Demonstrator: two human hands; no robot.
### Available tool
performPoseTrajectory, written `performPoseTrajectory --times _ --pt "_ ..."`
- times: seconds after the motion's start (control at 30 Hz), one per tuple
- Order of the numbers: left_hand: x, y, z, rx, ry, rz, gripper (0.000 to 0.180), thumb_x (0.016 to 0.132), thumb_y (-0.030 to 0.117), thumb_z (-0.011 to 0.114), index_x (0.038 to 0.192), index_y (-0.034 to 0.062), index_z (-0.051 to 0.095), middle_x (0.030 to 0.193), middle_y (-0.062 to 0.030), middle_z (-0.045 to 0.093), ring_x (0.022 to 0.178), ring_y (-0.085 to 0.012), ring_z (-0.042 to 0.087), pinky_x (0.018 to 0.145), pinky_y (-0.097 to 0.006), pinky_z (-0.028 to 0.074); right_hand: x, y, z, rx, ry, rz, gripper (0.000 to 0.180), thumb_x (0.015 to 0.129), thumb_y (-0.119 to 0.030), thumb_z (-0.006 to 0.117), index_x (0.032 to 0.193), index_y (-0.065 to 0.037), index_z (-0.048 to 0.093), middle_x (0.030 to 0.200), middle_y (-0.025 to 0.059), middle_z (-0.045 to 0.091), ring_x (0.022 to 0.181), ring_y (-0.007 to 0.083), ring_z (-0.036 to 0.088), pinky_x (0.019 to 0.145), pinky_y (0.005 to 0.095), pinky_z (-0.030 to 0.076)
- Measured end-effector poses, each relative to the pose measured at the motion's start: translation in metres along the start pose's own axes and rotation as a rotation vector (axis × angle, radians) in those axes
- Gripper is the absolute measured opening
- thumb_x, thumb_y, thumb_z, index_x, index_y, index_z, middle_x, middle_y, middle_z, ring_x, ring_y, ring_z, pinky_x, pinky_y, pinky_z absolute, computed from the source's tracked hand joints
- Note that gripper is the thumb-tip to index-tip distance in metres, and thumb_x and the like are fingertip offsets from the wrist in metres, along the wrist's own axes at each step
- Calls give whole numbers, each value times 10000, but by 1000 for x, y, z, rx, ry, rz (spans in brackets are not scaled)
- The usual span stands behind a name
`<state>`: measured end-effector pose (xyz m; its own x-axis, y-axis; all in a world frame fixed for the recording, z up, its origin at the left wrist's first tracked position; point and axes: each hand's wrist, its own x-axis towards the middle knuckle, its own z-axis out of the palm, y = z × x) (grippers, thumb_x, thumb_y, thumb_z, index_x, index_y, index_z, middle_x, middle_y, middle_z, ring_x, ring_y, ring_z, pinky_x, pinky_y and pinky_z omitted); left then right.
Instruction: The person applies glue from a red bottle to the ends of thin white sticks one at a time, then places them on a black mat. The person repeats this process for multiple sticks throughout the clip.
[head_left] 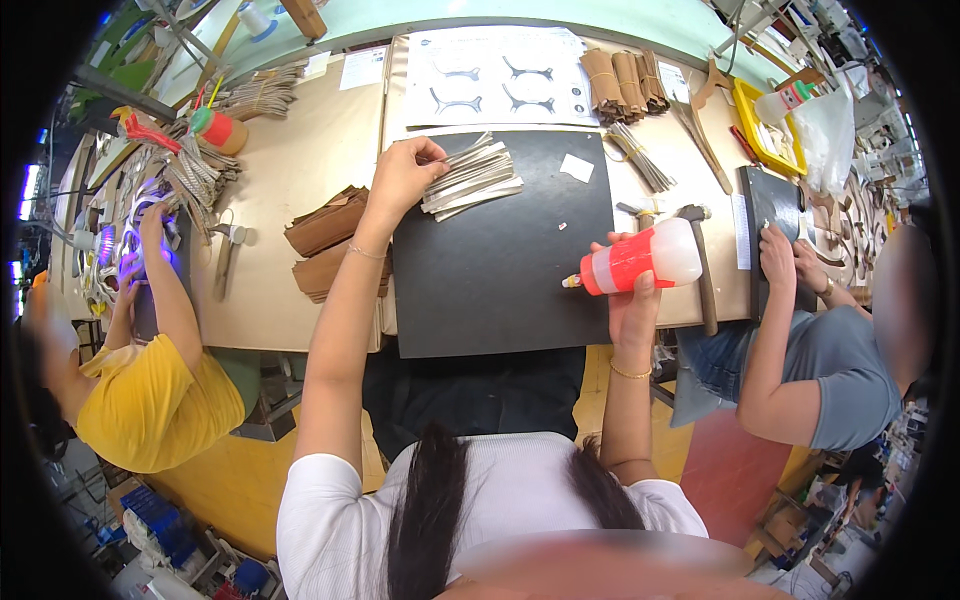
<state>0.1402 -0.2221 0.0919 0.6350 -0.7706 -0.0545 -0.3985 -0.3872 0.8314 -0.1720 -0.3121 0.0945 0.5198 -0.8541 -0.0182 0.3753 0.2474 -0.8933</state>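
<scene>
My right hand (632, 318) is wrapped round a squeeze bottle (676, 252) with a red label, tilted so its nozzle points left over the black board (500, 290). At the board's far left, my left hand (408, 180) has its thumb and fingers pinched at the left ends of a fanned pile of pale narrow strips (475, 182). How many strips lie between the fingertips is hidden. A small white piece of paper (576, 168) rests on the board, right of the pile.
Brown leather pieces (328, 222) lie left of the board. Rightward are a tied bundle of strips (642, 160) and a hammer (700, 250); brown rolls (622, 85) and a printed sheet (495, 80) lie at the back. Co-workers in yellow (165, 400) and grey-blue (840, 370) sit either side.
</scene>
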Motion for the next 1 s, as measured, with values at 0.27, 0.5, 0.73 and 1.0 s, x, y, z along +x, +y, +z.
performPoseTrajectory --times 0.27,0.5,0.73,1.0 --pt "-81 33 15 156 202 403 153 789 82 650 939 64 674 766 -102 602 656 -246 584 609 -353 463 -8 -2 8 -43 1 -30 952 630 -567 753 1298 -12 362 1158 125 518 1064 282 556 906 415 474" --pt "-148 21 48 73 18 271 363 760 28 683 1116 76 626 811 -81 533 660 -196 531 591 -292 446 -13 -1 0 -116 -24 8 982 623 -581 741 1325 -27 336 1176 98 499 1085 288 538 944 450 450" --pt "-170 18 32 -79 -79 -43 415 746 -10 665 1146 57 580 987 -100 509 717 -211 563 645 -317 479 -11 14 -7 -53 119 -20 877 699 -574 680 1300 -25 353 1183 101 498 1092 288 529 964 478 436" --pt "-179 11 33 -223 -19 -118 231 757 15 704 978 -28 652 803 -43 589 621 -78 529 547 -204 469 2 11 1 21 257 -43 739 812 -590 546 1280 -45 374 1170 98 508 1036 254 550 920 446 465"
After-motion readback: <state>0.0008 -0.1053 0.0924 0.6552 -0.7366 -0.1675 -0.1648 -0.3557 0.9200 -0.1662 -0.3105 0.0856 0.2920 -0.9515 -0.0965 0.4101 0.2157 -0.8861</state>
